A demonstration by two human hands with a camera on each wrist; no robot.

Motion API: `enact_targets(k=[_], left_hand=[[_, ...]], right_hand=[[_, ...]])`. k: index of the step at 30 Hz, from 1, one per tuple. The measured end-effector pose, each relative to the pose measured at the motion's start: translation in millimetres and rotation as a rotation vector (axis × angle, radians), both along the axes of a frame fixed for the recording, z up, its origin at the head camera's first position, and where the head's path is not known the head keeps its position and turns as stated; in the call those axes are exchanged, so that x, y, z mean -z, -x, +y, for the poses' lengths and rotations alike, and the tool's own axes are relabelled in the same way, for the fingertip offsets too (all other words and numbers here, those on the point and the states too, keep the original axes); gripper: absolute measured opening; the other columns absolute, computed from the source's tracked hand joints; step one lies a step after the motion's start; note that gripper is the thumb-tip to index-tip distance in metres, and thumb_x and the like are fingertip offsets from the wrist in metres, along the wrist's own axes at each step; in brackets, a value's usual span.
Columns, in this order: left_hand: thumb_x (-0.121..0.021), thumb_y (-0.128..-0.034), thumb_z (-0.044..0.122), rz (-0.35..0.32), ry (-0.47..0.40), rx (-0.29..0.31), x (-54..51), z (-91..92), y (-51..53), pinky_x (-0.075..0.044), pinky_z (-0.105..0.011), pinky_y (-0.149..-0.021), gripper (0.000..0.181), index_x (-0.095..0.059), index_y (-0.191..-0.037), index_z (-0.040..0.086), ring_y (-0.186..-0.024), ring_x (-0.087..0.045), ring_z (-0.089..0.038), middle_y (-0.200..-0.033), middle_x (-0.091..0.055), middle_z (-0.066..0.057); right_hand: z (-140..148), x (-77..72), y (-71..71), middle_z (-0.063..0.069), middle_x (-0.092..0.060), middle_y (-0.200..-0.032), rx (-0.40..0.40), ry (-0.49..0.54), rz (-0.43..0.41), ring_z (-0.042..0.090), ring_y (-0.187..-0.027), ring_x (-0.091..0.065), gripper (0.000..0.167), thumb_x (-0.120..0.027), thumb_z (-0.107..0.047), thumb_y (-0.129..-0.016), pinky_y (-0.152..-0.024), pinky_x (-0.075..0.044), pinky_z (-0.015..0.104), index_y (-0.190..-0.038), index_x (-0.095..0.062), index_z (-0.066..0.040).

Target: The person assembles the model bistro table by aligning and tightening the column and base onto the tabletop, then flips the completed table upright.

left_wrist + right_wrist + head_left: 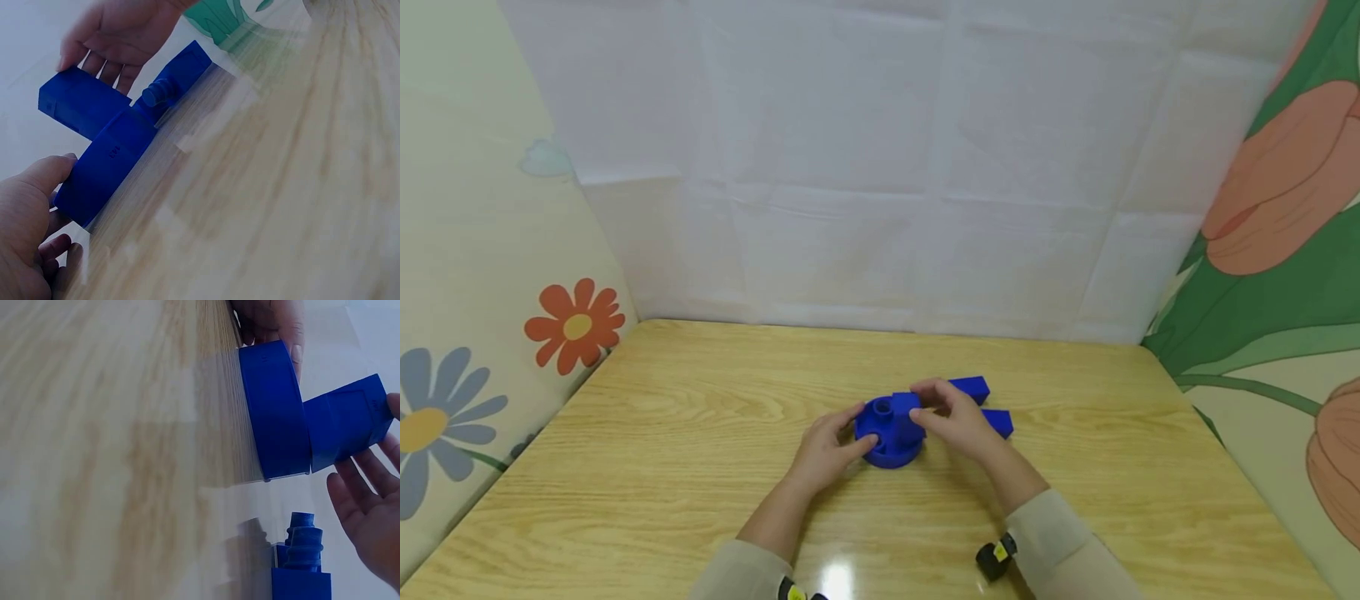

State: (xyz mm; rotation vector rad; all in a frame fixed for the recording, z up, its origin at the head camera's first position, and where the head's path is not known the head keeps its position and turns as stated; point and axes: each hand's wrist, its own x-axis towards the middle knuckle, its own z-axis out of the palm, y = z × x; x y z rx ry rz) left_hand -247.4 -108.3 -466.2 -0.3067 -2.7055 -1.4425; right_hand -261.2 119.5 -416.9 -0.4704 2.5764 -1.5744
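1. Across the top and middle of the head view we see a creased white sheet (835, 125), its lower edge meeting the far edge of the table.
2. Below it we see a light wood-grain table (625, 500), with a bright glare spot (837, 579) at bottom centre.
3. At the left of the frame we find a cream printed panel (460, 225) bearing a pale blue cloud (544, 158), a red flower (553, 327) with a yellow centre and, lower left, a grey-blue daisy (452, 371).
4. Along the right edge we see salmon tulips (1285, 175) and broad green leaves (1285, 300).
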Motion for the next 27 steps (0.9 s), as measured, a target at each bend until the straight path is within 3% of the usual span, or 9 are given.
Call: enact_targets(k=[10,18,23,27], left_hand=[[-0.075,-0.0863,0.027,0.028,0.006,0.001,0.0,0.6,0.4,-0.041,-0.057,-0.105,0.056,-0.058,-0.135,0.006,-0.123,-0.054,-0.04,-0.132,-0.062,-0.018],[-0.074,-0.0873,0.028,0.02,-0.003,0.013,-1.2,1.6,0.4,-0.04,-0.058,-0.105,0.056,-0.057,-0.136,0.005,-0.125,-0.053,-0.041,-0.133,-0.061,-0.018],[-0.075,-0.0861,0.025,0.033,-0.011,0.008,-1.3,2.0,0.8,-0.041,-0.057,-0.105,0.055,-0.058,-0.135,0.004,-0.123,-0.054,-0.041,-0.132,-0.062,-0.019],[-0.075,-0.0857,0.024,0.032,-0.012,0.0,-1.8,1.6,0.4,-0.041,-0.057,-0.104,0.055,-0.059,-0.134,0.004,-0.123,-0.054,-0.041,-0.131,-0.062,-0.019]], right_hand=[[-1.9,-0.5,3.6,0.009,-0.058,-0.134,-0.017,-0.08,0.018,0.02,-0.102,-0.055,0.049,-0.065,-0.03,-0.094,-0.083,-0.048,0.032,-0.139,-0.052,-0.015],[-4.7,-2.0,6.4,0.009,-0.057,-0.129,0.0,-0.07,0.006,0.018,-0.096,-0.049,0.051,-0.066,-0.029,-0.094,-0.078,-0.042,0.029,-0.141,-0.052,-0.016],[-3.3,3.1,9.7,0.009,-0.057,-0.132,0.046,-0.033,-0.02,0.022,-0.107,-0.055,0.048,-0.066,-0.027,-0.094,-0.092,-0.048,0.038,-0.138,-0.053,-0.014],[-0.4,4.8,9.9,0.012,-0.058,-0.135,0.075,0.016,-0.048,0.03,-0.124,-0.054,0.046,-0.065,-0.023,-0.095,-0.107,-0.043,0.049,-0.137,-0.053,-0.012]])
